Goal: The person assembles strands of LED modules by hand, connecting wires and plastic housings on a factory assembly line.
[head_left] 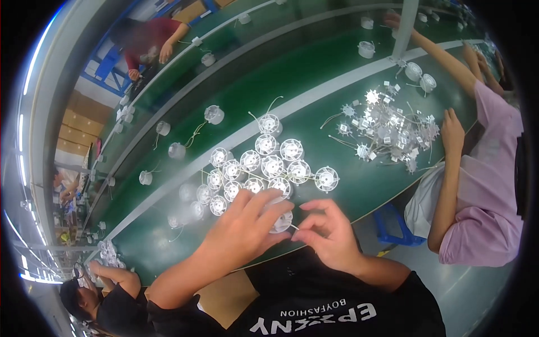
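"Were there containers about?"

"Stacked cartons (76, 132) stood at the far left, beyond the green table (359, 191); I couldn't see what was in them. The clear round housings (272, 167) on the table were cup-like, and many showed a white spoked piece within the rim. A pile of silvery star-shaped parts (387, 126) lay loose to their right, with thin leads among them."

"Where was the one in hand?"

"The held housing (282, 223) was at the near side of the cluster, between the person's hands."

"Which way did it point?"

"Its round face looked turned partly upward, though fingers hid much of it. A thin white wire (294, 227) gave a clearer line: its long axis ran from the housing toward the right and slightly near."

"And the hands?"

"The left hand (244, 224) was clamped on the housing, fingers across its far side and thumb at the near side. The right hand (331, 236) had the wire pinched between the thumb and a finger, its index finger curved apart above them."
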Motion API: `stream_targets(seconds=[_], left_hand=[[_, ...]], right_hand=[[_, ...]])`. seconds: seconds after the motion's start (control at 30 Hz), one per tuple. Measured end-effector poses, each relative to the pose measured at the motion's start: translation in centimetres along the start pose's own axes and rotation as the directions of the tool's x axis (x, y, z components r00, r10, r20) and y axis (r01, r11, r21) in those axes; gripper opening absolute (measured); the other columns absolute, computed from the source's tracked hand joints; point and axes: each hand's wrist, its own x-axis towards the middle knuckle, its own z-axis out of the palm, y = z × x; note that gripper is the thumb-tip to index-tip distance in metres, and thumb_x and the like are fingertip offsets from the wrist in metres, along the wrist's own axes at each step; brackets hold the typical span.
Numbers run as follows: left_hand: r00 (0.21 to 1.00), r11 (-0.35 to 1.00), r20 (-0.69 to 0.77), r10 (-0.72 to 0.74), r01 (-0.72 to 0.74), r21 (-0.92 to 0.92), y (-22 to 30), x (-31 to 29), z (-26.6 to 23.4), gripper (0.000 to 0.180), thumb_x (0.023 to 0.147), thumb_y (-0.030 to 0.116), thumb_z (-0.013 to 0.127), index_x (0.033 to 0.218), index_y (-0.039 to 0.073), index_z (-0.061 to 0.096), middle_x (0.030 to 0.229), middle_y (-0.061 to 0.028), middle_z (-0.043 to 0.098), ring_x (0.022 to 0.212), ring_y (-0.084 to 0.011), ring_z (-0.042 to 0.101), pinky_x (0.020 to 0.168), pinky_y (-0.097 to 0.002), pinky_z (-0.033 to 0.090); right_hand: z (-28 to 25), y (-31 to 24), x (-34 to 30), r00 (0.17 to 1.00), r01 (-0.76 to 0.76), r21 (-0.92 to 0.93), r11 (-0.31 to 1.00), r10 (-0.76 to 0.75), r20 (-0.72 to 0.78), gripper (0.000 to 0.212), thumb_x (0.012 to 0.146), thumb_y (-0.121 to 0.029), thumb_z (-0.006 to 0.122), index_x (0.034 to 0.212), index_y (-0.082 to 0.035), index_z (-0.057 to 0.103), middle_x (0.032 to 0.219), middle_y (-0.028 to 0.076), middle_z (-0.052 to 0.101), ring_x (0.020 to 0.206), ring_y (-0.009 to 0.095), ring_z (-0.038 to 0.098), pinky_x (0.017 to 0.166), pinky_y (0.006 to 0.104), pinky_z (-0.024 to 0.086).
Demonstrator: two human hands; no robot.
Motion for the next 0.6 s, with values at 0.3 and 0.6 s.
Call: stream_targets(seconds=[0.3, 0.6], left_hand=[[0.99, 0.948, -0.056, -0.128, 0.105, -0.3, 0.1, -1.9, 4.1, 0.052, 0.067, 0.011, 0.091, 0.115, 0.007, 0.071, 0.118, -0.0054, 0.072, 0.091, -0.0225, 0.064, 0.082, -0.0333, 0.052], [0.951, 0.863, -0.077, -0.301, 0.237, -0.447, 1.2, -4.7, 8.4, 0.054, 0.068, 0.009, 0.089, 0.118, 0.006, 0.071, 0.121, -0.0073, 0.073, 0.096, -0.0249, 0.065, 0.09, -0.036, 0.052]], right_hand=[[-2.4, 0.7, 0.3, 0.982, 0.179, -0.479, 0.86, -0.189, 0.027, 0.041, 0.086, 0.007, 0.069, 0.125, -0.001, 0.059, 0.084, 0.006, 0.069, 0.074, 0.014, 0.065, 0.073, 0.0242, 0.05], [-3.2, -0.8, 0.2, 0.987, 0.157, -0.752, 0.641, -0.069, 0.147, 0.032, 0.084, 0.0, 0.072, 0.115, -0.008, 0.072, 0.091, 0.006, 0.07, 0.077, 0.02, 0.06, 0.068, 0.0306, 0.049]])
